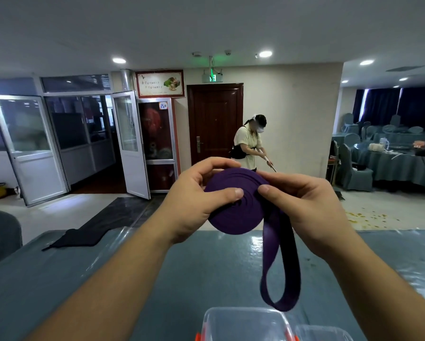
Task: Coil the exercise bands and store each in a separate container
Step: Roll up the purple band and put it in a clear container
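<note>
Both hands were raised above the desk (83, 274), forearms reaching up and forward from the lower corners and meeting at the band (233, 212); the purple band was mostly wound into a flat round coil, held in the air just beyond the desk's far edge. The left hand (194, 203) gripped the coil's left side; its thumb lay across the near face, tip close to the centre, while the fingers curled over the top and behind. The right hand (305, 205) pinched the coil's right edge; its thumb pressed on the near face, tip almost meeting the left thumb, and its fingers wrapped round the back; the wrist was bent slightly inward. From under the right thumb the unwound tail of the band dropped as a long loop, hanging free below the coil, its bottom just above a clear container (246, 323); whether it touched the rim I could not tell. That container stood on the desk directly below the coil, at the bottom edge of view, with orange clips at its sides; a second clear container (324, 333) sat just right of it. A dark cloth (81, 237) lay at the desk's edge, well left of the coil. Beyond the coil a person (249, 143) stood holding a long handle by a brown door (215, 121).
</note>
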